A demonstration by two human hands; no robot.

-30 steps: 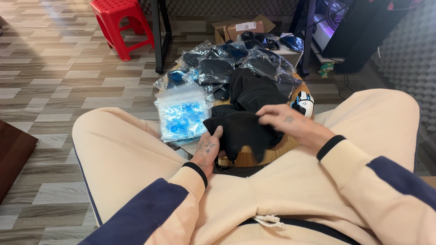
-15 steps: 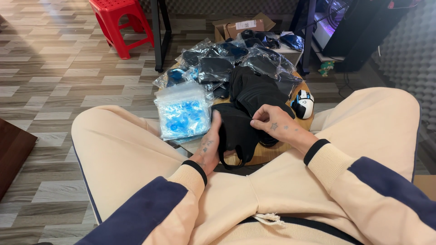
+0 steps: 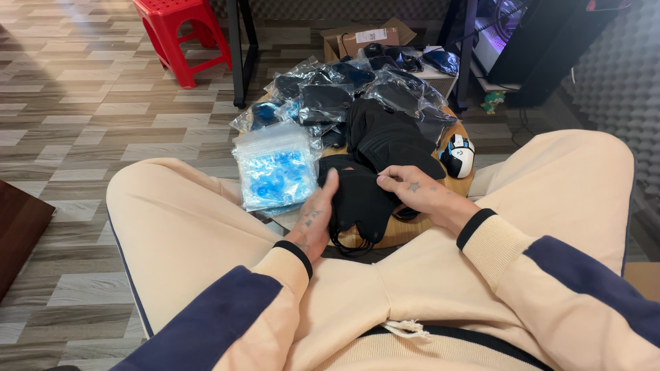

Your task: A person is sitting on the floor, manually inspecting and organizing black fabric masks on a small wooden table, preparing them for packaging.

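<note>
Clear plastic bag of blue items: on the round worktop, left edge. Clear bags of dark items: heaped behind it. Brown cardboard box, white rectangular label: on the floor beyond.

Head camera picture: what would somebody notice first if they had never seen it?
Probably the stack of black face masks in the middle, held between the left hand and the right hand over a small round wooden table. Next, the clear bag of blue masks just left of them, by the knee. Far off at the top left, a bright red plastic stool stands out on the grey wood-look floor.
</note>
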